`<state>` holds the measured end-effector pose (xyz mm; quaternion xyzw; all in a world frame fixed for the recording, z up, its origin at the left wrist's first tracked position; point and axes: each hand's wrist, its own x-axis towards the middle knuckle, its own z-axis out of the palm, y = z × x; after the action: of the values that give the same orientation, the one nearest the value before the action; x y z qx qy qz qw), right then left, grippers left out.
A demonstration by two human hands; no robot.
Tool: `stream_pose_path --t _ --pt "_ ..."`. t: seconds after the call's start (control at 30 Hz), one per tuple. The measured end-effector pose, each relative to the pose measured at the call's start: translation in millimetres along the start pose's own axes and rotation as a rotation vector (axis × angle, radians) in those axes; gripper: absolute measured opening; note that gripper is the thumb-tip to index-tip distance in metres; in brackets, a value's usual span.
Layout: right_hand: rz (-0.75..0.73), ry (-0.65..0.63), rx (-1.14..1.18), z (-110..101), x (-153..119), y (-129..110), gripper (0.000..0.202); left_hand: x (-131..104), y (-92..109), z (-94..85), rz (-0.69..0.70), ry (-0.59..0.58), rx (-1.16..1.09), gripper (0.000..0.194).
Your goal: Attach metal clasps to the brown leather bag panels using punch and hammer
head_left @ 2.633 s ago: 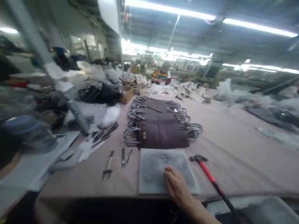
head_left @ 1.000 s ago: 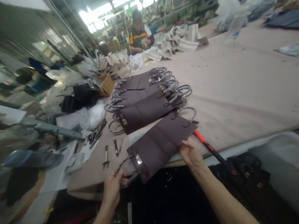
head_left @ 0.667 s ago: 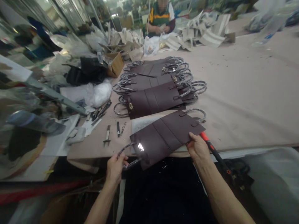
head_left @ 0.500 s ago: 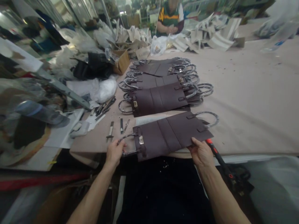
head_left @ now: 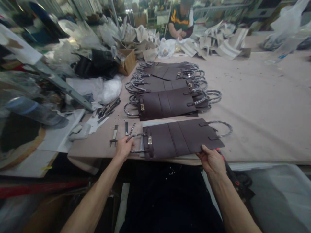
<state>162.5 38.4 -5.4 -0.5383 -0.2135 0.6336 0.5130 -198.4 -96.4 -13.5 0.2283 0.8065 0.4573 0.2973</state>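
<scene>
My left hand (head_left: 123, 149) has its fingers curled round the wrapped handle (head_left: 135, 143) of the brown bag panel (head_left: 181, 138); my right hand (head_left: 213, 160) pinches the panel's near edge. The panel lies flat over a grey pad (head_left: 155, 123) at the bench (head_left: 262, 106) front edge. I can read no writing. A hammer (head_left: 230, 173) sits by my right hand, more panels (head_left: 167, 94) are stacked beyond, and the bench is open to the right. A person (head_left: 181, 21) works at the far end.
</scene>
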Motion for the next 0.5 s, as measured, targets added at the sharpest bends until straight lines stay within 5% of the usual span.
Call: stream_pose_path --t 0.17,0.3,0.4,0.5 --pt "-0.359 -0.169 -0.089 58 26 -59 0.027 -67 3 20.2 -0.124 -0.022 -0.239 0.048" --pt "-0.643 -0.422 -0.328 129 61 -110 0.033 -131 16 59.2 -0.285 -0.291 -0.395 0.058" --pt "-0.761 -0.377 -0.699 155 67 -100 0.039 -157 25 92.4 -0.393 -0.486 -0.490 0.061" --pt "-0.815 -0.413 -1.029 138 47 -45 0.051 -161 24 117.5 -0.522 -0.504 -0.597 0.061"
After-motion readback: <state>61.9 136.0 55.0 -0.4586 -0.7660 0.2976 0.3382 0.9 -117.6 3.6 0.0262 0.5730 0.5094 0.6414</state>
